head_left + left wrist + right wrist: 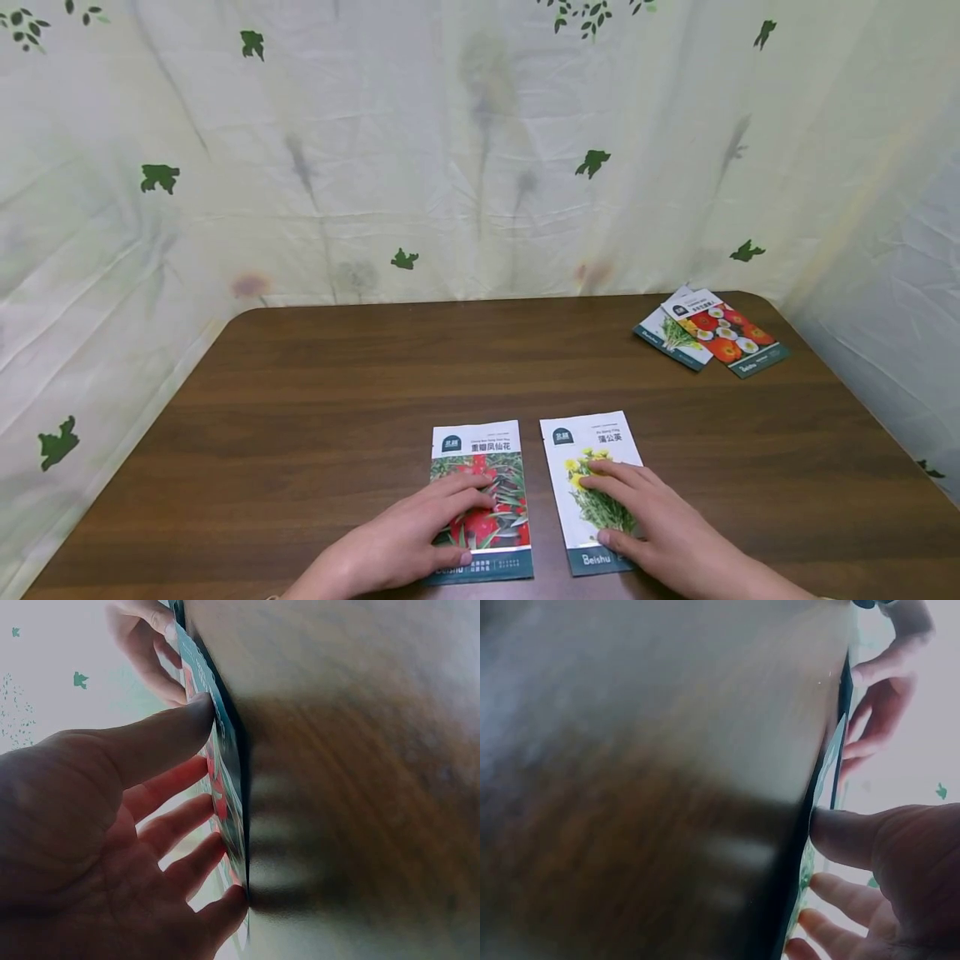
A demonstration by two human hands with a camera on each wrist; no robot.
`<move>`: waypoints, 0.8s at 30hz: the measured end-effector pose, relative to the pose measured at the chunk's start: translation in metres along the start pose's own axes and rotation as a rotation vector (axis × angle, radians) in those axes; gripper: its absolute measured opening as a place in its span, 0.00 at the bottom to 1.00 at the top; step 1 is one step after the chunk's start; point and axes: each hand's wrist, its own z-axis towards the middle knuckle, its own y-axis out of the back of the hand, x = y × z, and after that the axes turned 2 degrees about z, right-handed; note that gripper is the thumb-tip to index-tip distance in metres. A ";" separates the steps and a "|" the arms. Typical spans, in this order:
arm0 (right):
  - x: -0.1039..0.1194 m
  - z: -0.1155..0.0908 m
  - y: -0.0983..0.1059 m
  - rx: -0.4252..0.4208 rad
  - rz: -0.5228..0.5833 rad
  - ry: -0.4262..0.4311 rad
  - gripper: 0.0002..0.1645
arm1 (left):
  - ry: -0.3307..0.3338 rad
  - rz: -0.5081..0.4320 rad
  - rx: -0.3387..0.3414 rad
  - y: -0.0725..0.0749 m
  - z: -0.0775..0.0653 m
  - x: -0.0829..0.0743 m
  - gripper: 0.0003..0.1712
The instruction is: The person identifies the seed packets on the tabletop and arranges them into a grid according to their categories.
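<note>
Two seed packets lie side by side near the front of the table. The left seed packet point(513, 500), with red flowers and a teal bottom band, lies under my left hand point(416, 529); the fingertips and thumb rest on its face. My right hand point(660, 529) rests its fingertips and thumb on the right seed packet point(558, 479), white with yellow flowers. In the left wrist view the red-flowered packet point(198, 666) appears nearly edge-on, touched by the thumb point(169, 735). The right wrist view has the thumb point(844, 832) against the yellow-flowered packet. Palms hide parts of both.
At the back right corner of the brown wooden table point(360, 367), a packet with orange, red and white flowers point(723, 329) overlaps another white seed packet point(667, 333). A pale curtain with green leaf prints point(450, 167) hangs behind the table and along its sides.
</note>
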 end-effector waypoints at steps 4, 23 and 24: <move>0.002 0.000 -0.002 -0.012 0.003 0.007 0.35 | -0.004 0.006 -0.002 0.000 0.000 0.000 0.28; 0.010 0.002 0.002 -0.054 0.028 -0.096 0.33 | 0.022 -0.012 0.011 0.000 0.001 0.001 0.29; 0.010 0.003 0.003 -0.067 0.026 -0.098 0.33 | 0.018 -0.008 0.008 0.000 0.001 0.001 0.29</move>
